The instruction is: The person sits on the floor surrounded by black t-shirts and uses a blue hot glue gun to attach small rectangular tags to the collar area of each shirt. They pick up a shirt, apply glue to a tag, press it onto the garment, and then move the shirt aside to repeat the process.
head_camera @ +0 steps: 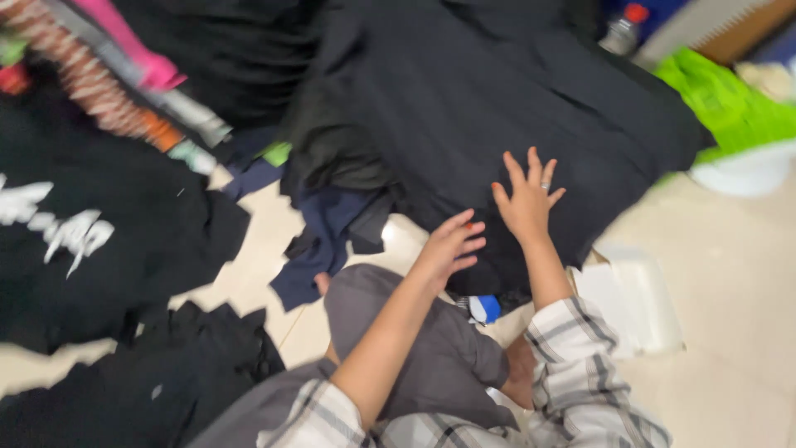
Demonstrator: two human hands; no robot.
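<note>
My left hand [448, 246] reaches forward with fingers apart and rests on the near edge of a large black garment [497, 99] spread over a pile. My right hand [526, 197], a ring on one finger, lies flat with spread fingers on the same black cloth, a little farther away. Neither hand grips anything. Both arms come out of plaid sleeves [580, 373] at the bottom of the view. My knee in grey trousers [398, 332] sits below the hands.
A black garment with white print [75, 224] lies at left, more black cloth [166, 382] at bottom left, a navy piece [319, 241] in the middle. A green bag [721, 104], a white basin [746, 170], a bottle [622, 33] and a white flat packet [630, 294] are at right. The tiled floor [730, 315] is pale.
</note>
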